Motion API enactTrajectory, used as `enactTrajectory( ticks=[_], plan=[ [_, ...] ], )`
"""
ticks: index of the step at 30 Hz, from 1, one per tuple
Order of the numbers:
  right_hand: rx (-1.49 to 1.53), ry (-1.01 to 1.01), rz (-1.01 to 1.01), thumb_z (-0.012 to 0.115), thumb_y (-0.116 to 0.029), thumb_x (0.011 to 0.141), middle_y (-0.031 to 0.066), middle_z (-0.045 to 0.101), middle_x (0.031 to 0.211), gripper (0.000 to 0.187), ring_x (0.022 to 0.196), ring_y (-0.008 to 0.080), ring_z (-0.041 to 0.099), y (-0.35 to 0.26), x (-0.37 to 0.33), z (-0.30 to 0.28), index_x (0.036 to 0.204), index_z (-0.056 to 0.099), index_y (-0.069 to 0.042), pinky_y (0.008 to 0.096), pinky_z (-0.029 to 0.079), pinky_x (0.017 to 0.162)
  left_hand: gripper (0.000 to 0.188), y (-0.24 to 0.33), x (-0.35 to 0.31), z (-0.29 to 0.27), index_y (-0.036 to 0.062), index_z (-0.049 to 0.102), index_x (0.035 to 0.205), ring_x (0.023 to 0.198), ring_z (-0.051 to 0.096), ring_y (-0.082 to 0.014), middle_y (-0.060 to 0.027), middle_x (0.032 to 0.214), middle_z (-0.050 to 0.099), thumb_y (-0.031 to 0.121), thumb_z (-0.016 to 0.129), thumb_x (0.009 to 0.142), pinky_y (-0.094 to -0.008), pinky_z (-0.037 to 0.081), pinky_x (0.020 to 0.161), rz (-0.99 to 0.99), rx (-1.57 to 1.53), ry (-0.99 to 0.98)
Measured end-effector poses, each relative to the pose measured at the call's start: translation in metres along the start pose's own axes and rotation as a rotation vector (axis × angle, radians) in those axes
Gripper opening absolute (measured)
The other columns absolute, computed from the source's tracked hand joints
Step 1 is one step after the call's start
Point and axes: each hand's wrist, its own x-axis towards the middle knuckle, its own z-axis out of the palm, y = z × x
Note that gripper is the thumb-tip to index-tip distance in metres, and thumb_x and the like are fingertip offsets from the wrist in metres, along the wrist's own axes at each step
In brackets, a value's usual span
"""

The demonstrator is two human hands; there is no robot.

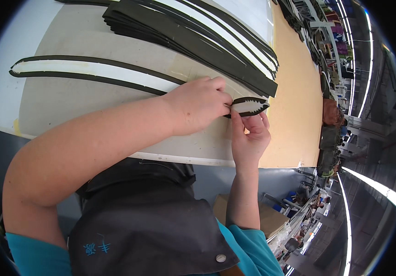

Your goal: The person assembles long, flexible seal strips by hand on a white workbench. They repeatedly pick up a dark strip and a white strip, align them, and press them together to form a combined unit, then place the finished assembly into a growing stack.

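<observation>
A long strap [101, 69] with a pale middle and dark edges runs left to right across the table in front of me. At both pointed ends the dark edging shows a row of small notches. My left hand [202, 103] is closed around the strap near its right end, fingertips pinching at the edge. Beneath the raised tip, my right hand [252, 133] grips the same end between thumb and fingers. That tip is lifted off the table and turned partly upward. Whatever lies inside the left fingertips is hidden.
Beyond my hands lies a stack of dark flat strips [184, 46], with several pale-centred straps [235, 32] behind it. A tan board [294, 110] covers the table's right side. The table's near edge [184, 159] runs close to my dark apron [147, 221].
</observation>
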Motion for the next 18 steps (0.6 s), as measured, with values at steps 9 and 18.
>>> enactTrajectory(
  ticks=[9,18],
  plan=[
    [-0.216,-0.012,-0.173,0.075,-0.008,0.088,0.0073,0.077,0.095,0.018,0.092,0.0208,0.072,-0.006,-0.005,0.002,0.105,0.079,-0.007,0.0481,0.038,0.113,0.034,0.003,0.008,-0.019,0.0051,0.065,0.105,0.102,0.065,-0.0265,-0.0077,0.104,0.069,0.021,0.083,0.080,-0.0381,0.057,0.087,-0.355,-0.496,0.074],
    [-0.188,-0.087,-0.162,0.074,-0.011,0.089,0.0128,0.074,0.115,0.045,0.126,0.0302,0.061,-0.001,-0.032,0.000,0.133,0.069,-0.005,0.0497,0.035,0.113,0.024,-0.009,0.007,-0.012,0.0028,0.068,0.102,0.105,0.065,-0.0279,-0.0087,0.105,0.071,0.011,0.079,0.082,-0.0396,0.056,0.088,-0.212,-0.327,0.043]
  ],
)
